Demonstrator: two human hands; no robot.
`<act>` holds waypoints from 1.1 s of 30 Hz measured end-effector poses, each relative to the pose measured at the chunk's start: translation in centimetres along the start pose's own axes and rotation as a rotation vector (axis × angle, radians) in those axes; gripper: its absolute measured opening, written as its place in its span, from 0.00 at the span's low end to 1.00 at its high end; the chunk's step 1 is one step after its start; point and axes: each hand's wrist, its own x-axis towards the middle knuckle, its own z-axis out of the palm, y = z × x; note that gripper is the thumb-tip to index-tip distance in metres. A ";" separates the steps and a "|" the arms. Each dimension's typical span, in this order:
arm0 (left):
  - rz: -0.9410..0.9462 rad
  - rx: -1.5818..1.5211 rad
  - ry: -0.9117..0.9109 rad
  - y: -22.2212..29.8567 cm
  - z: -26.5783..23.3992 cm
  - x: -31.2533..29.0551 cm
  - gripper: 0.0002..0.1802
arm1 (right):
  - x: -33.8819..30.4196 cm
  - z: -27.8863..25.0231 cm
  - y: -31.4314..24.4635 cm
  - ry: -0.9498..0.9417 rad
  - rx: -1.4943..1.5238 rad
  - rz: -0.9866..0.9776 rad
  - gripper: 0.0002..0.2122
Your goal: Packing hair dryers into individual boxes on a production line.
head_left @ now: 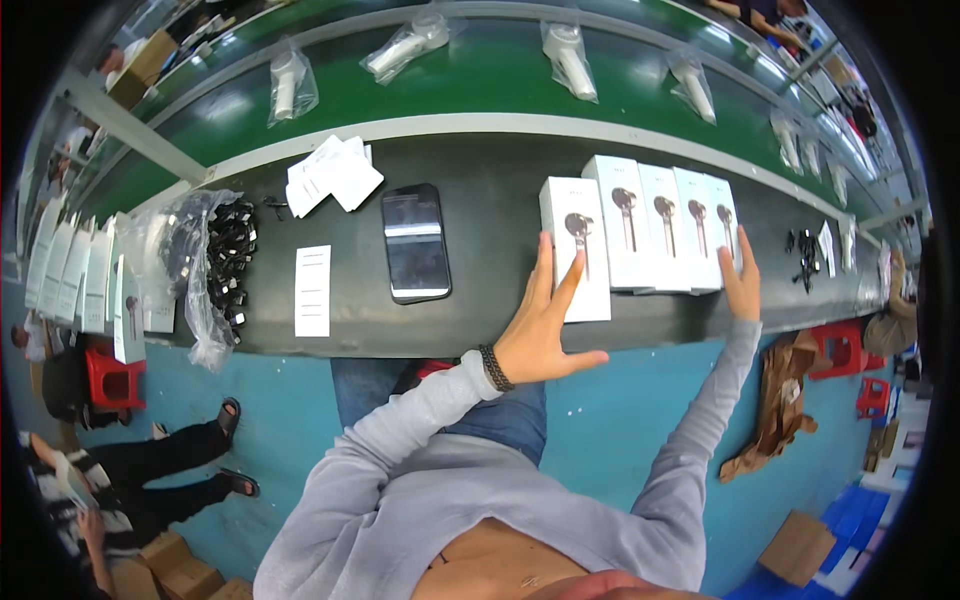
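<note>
The left hand [538, 338], fingers splayed, touches a white rectangular carton [580, 228]. The unclenched right hand [741, 284] touches four matching cartons [656, 240].

This is a factory: a green conveyor belt [500, 90] carries bagged white devices [571, 66].

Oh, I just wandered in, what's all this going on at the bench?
A person is handling white boxes on a dark bench. The left hand has spread fingers over the front of one box; the right hand is at the right end of a row of similar boxes. A phone lies further left. Beyond, bagged white devices rest on a green surface.
</note>
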 end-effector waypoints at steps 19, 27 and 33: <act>-0.119 -0.295 -0.149 0.8 -7.8 -1.9 0.45 | 13.7 6.2 -16.9 -0.297 -0.056 -0.350 0.23; -0.399 -1.089 -0.245 -1.2 -18.3 -10.7 0.31 | 28.5 35.3 -32.9 -0.657 0.154 0.203 0.44; -0.431 -1.196 0.006 -1.9 -21.2 -15.0 0.29 | 34.9 48.0 -32.1 -0.329 0.162 0.270 0.31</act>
